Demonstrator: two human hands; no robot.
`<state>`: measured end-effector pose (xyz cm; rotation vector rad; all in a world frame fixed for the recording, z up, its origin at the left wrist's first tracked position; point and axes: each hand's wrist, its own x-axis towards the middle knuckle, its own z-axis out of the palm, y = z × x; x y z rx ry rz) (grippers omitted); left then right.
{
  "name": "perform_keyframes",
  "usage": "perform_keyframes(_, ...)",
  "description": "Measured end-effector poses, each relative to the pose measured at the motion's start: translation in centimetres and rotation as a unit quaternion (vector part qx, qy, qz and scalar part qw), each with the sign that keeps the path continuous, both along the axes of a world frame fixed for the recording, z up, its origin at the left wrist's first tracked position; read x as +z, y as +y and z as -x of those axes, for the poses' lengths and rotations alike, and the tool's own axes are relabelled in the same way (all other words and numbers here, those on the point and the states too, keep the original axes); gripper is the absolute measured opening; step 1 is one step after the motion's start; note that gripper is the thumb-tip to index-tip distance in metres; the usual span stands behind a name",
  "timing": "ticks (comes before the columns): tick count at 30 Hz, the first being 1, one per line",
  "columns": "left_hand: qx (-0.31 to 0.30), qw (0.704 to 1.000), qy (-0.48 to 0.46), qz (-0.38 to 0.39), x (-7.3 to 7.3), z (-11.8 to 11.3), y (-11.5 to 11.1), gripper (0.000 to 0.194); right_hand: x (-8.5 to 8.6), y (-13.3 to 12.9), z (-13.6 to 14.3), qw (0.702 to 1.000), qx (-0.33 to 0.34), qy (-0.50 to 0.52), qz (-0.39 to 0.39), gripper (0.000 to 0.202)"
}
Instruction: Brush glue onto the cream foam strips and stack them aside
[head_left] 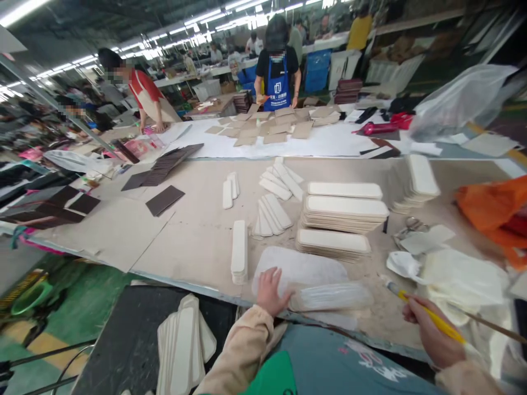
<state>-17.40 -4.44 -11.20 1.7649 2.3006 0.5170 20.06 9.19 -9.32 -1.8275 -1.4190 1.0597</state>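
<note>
My left hand (272,292) lies with its fingers spread on a whitish translucent sheet (304,266) at the table's near edge. Its thumb reaches the left end of a shiny, streaked strip (335,297) that rests over the sheet. In my right hand (438,332) is a yellow-handled brush (442,322), its pale tip pointing left, above the table and apart from the strip. Just left of my left hand stands a stack of narrow white pieces (239,247). Beyond it are fanned white pieces (272,215) and larger stacked white panels (346,207).
Scissors (414,224), crumpled white material (465,274) and orange cloth (498,211) lie at the right. More white pieces (183,343) rest on a black surface below left. Dark panels (164,201) lie farther left. A person in a blue apron (278,82) stands across the table.
</note>
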Motion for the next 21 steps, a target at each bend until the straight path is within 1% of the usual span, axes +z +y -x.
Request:
perform_keyframes(1, 0.056, 0.998, 0.026, -0.018, 0.4, 1.6, 0.2, 0.059, 0.2, -0.1, 0.1, 1.0, -0.012, -0.01, 0.013, 0.046)
perform_keyframes(3, 0.161, 0.983, 0.082, -0.023, 1.0, 5.2, 0.8, 0.054, 0.6, -0.3, 0.4, 0.999, -0.021, -0.015, 0.037, 0.049)
perform_keyframes(5, 0.244, 0.961, 0.126, 0.011, 1.3, 8.6, 1.3, 0.057, 1.1, -0.7, 0.8, 0.999, -0.019, -0.023, 0.037, 0.049)
perform_keyframes(6, 0.262, 0.955, 0.135, 0.038, 1.4, 10.1, 1.5, 0.058, 1.4, -0.9, 1.0, 0.999, -0.011, -0.026, 0.034, 0.048)
perform_keyframes(7, 0.268, 0.951, 0.136, 0.068, 1.4, 11.3, 1.6, 0.057, 1.6, -1.2, 1.3, 0.999, -0.005, -0.027, 0.03, 0.047)
perform_keyframes(9, 0.251, 0.951, 0.119, 0.133, 1.5, 12.8, 1.9, 0.052, 1.9, -1.6, 1.8, 0.999, 0.003, -0.022, 0.026, 0.047)
perform_keyframes(12, 0.225, 0.951, 0.089, 0.195, 1.7, 13.4, 2.1, 0.043, 1.8, -2.0, 2.2, 1.0, -0.002, -0.003, 0.019, 0.046)
perform_keyframes(17, 0.217, 0.95, 0.083, 0.207, 2.0, 13.1, 2.2, 0.035, 1.0, -2.5, 2.2, 1.0, -0.003, 0.025, -0.002, 0.038)
perform_keyframes(21, 0.203, 0.952, 0.082, 0.215, 2.0, 13.5, 2.0, 0.033, 0.7, -2.8, 2.0, 0.999, -0.011, 0.042, -0.009, 0.038)
